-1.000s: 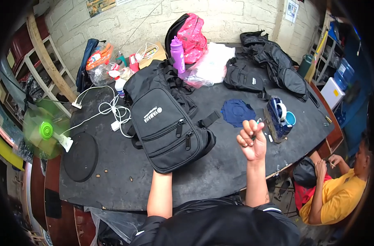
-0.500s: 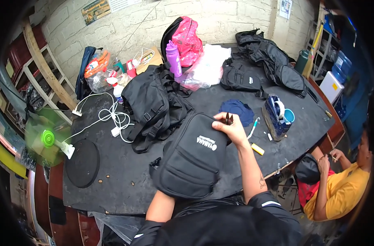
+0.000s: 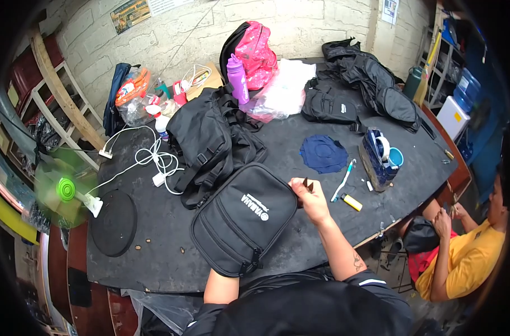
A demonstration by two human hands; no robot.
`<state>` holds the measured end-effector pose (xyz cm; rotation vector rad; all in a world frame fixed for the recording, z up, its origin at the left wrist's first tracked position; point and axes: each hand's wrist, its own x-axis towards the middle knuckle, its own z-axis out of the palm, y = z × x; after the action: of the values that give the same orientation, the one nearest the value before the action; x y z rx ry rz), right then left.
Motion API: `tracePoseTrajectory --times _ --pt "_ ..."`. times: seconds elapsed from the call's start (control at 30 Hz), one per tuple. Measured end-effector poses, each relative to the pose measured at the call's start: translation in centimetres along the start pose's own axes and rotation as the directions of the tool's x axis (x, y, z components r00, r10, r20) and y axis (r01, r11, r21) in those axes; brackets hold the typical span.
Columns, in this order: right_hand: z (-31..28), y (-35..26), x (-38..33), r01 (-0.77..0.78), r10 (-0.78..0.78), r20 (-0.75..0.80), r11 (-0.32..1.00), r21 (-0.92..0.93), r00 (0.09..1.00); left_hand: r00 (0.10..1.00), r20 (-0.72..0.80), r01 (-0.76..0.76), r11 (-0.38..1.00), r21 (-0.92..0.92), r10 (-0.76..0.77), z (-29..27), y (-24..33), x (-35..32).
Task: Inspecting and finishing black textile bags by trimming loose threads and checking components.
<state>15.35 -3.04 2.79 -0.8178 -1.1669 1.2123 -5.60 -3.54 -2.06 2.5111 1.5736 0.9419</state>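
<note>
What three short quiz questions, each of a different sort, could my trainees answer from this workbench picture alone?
1. True or false: the right hand rests at the upper right corner of the black bag.
2. Which lies nearest the yellow lighter? A: pink backpack B: toothbrush C: green fan
3. Fill in: the purple bottle stands ____ on the black table.

Key: 1 true; 2 B; 3 upright. The left hand is hidden under the bag, only its forearm showing.
</note>
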Motion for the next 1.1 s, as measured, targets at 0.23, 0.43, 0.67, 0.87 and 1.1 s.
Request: tracePoseTrajectory --times 0.23,0.43,0.67,0.87,1.1 --pt "0.9 0.4 0.6 -0.079 0.092 -0.036 0.957 0.280 0.995 0.995 0.094 -0.009 1.000 0.002 0.009 -1.4 0.8 0.9" --pt "1.0 1.1 0.7 -0.075 0.074 0.013 0.979 0.189 0.997 0.988 0.155 -0.006 1.000 0.015 0.004 -2.6 1.7 2.0" --pt "1.7 0.0 0.6 -0.008 0.006 0.026 0.996 0.086 1.000 0.972 0.233 0.004 0.999 0.037 -0.012 -3.8 2.7 2.7" --pt "1.6 1.3 1.2 0.121 -0.121 0.004 0.992 0.023 0.993 0.954 0.299 0.005 0.999 0.048 -0.019 -4.6 3.9 3.6" --pt "-0.9 1.0 1.4 0.122 -0.114 -0.150 0.991 0.049 0.982 0.932 0.362 0.015 0.998 0.067 -0.038 -6.1 4.5 4.2"
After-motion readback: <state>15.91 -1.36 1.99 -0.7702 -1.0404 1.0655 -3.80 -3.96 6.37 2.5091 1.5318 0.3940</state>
